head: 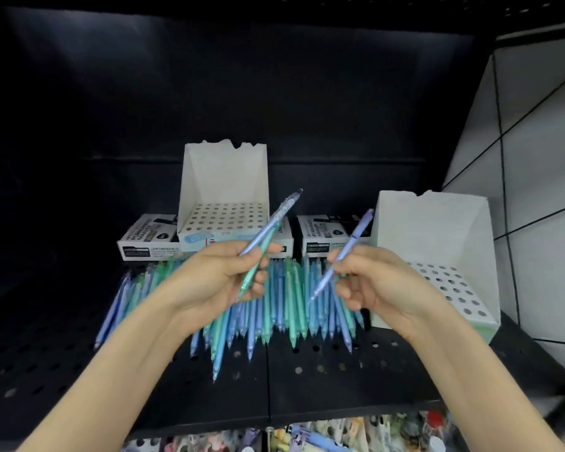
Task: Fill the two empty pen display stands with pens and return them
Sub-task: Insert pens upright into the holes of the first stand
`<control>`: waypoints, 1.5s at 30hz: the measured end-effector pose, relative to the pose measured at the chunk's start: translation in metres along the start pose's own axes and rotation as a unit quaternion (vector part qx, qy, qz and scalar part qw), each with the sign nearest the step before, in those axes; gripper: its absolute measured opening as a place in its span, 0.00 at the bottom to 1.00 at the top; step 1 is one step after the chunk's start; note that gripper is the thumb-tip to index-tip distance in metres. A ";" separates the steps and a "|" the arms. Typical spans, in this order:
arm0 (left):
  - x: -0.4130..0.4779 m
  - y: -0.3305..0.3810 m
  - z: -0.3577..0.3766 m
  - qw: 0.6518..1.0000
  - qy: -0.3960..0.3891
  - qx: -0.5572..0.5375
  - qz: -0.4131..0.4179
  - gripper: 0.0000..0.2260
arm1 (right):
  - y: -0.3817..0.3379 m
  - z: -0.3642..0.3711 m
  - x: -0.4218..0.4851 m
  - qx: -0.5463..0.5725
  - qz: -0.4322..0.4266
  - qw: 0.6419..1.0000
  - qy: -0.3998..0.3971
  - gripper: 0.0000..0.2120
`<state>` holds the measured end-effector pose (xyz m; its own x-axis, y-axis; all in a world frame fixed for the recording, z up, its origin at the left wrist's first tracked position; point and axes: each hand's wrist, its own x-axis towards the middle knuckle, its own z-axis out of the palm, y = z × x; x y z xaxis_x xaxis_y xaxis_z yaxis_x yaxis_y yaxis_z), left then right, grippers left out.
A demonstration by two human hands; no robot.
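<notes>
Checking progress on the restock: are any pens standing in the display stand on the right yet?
No, every visible hole in the right display stand is empty, and the right hand holds a purple pen outside it.

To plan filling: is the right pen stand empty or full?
Empty: the right pen stand shows only bare holes, nothing inserted.

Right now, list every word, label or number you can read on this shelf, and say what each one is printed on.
"PERMANENT MARKER": top face of the left marker box.
"PERMANENT MARKER": top face of the right marker box.
Too small to read: the fine print on both boxes' front labels.
Blurred: the pale blue label on the back display stand.
Nothing legible on the pens or the right display stand.
</notes>
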<state>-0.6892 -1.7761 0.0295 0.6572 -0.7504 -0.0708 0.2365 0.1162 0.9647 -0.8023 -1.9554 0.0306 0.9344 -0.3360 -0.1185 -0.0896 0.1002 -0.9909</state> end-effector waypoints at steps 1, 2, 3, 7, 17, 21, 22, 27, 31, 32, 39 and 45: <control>0.005 -0.001 0.008 1.000 -0.012 -0.014 0.003 0.13 | -0.001 -0.007 -0.004 -0.019 -0.025 0.999 0.036 0.03; 0.010 -0.002 0.015 1.000 -0.019 -0.024 0.007 0.12 | -0.003 -0.015 -0.009 -0.028 -0.047 0.996 0.072 0.03; 0.016 -0.004 0.023 0.999 -0.019 -0.031 0.011 0.11 | -0.004 -0.024 -0.013 -0.033 -0.069 0.992 0.105 0.05; 0.040 -0.013 0.050 0.999 -0.011 -0.024 0.034 0.11 | -0.010 -0.060 -0.017 -0.097 -0.145 0.956 0.235 0.09; 0.073 -0.029 0.087 0.999 0.000 -0.029 0.036 0.10 | -0.008 -0.090 0.029 -0.255 -0.170 0.910 0.281 0.09; 0.075 -0.035 0.082 0.999 0.007 -0.033 0.040 0.10 | -0.005 -0.086 0.045 -0.294 -0.155 0.907 0.259 0.11; 0.075 -0.036 0.080 0.999 0.008 -0.030 0.042 0.10 | -0.004 -0.085 0.049 -0.308 -0.154 0.904 0.252 0.12; 0.073 -0.041 0.079 0.999 0.012 -0.021 0.046 0.11 | -0.002 -0.086 0.059 -0.410 -0.177 0.857 0.256 0.08; 0.072 -0.044 0.077 0.998 0.026 0.020 0.056 0.10 | -0.004 -0.083 0.065 -0.487 -0.168 0.823 0.240 0.08; 0.072 -0.045 0.077 0.997 0.026 0.035 0.058 0.09 | -0.005 -0.082 0.067 -0.503 -0.161 0.815 0.239 0.08; 0.071 -0.054 0.077 0.992 0.007 0.102 0.076 0.08 | -0.007 -0.080 0.070 -0.494 -0.138 0.820 0.253 0.09; 0.070 -0.053 0.078 0.994 0.004 0.070 0.083 0.09 | -0.005 -0.078 0.070 -0.467 -0.141 0.835 0.255 0.10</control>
<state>-0.7112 -1.8857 -0.0068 0.6851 -0.7227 0.0911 0.0221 0.1456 0.9891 -0.7638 -2.0522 0.0222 0.7163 -0.6018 0.3532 -0.3431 -0.7445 -0.5727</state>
